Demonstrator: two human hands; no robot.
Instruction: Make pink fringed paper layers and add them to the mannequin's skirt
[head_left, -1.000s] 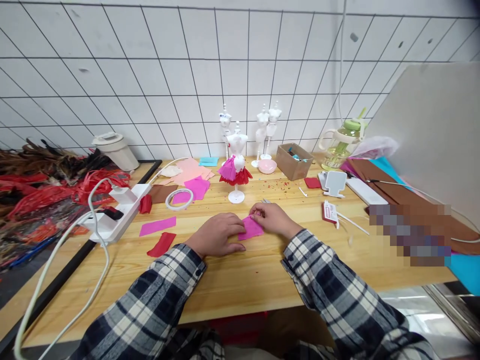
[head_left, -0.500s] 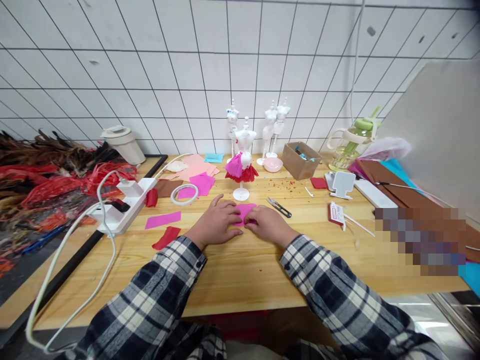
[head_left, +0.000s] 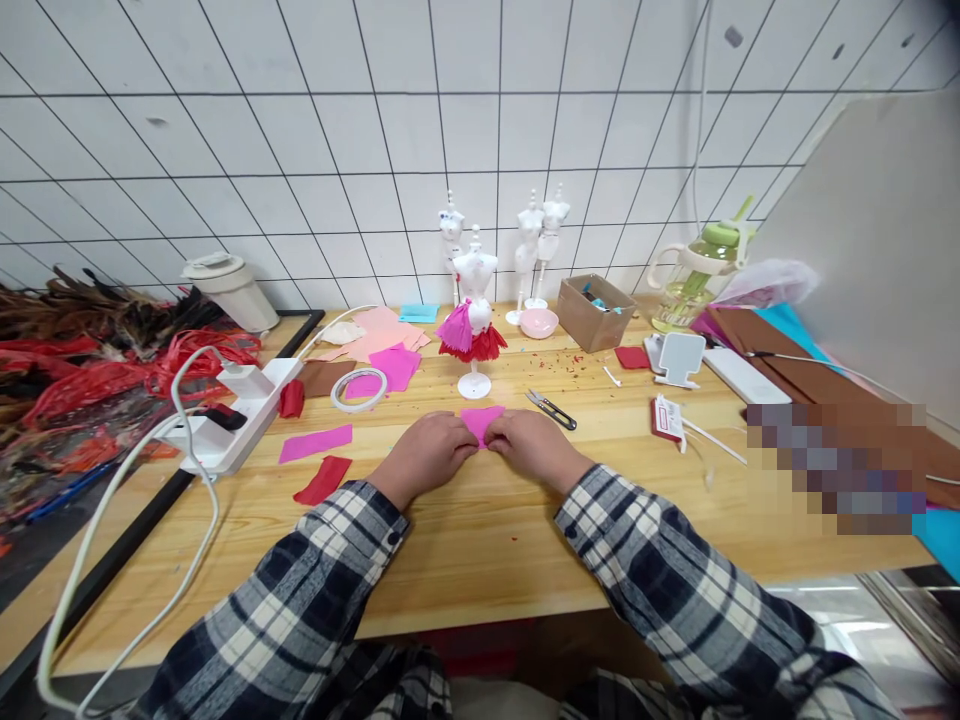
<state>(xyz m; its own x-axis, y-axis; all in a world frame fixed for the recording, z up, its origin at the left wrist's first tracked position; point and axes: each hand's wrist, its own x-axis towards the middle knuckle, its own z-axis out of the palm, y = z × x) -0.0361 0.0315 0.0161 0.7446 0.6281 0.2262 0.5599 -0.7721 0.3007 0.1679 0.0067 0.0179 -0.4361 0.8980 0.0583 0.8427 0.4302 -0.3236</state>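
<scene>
A small piece of magenta crepe paper point(head_left: 482, 424) lies on the table between my hands. My left hand point(head_left: 436, 450), fingers curled together, pinches its left edge. At the opposite edge, my right hand point(head_left: 534, 446) grips the paper between thumb and fingers. Just beyond them stands a white miniature dress form point(head_left: 475, 270) on a round base, wearing a fringed skirt point(head_left: 480, 346) with a red layer and a magenta piece on its left side. Black-handled thread snips point(head_left: 552, 411) lie near my right hand, blades pointing away to the left.
Left are a magenta strip point(head_left: 316, 443), a red scrap point(head_left: 323, 480), a tape roll point(head_left: 359, 391) and a corded power strip point(head_left: 247, 425). Behind stand other dress forms point(head_left: 529, 250), a pink bowl point(head_left: 538, 322) and a cardboard box point(head_left: 595, 318). A drink bottle point(head_left: 686, 280) stands at right.
My left hand's spread fingers have drawn together and closed on the paper's left edge. My right hand keeps its pinch. The whole view has shifted slightly.
</scene>
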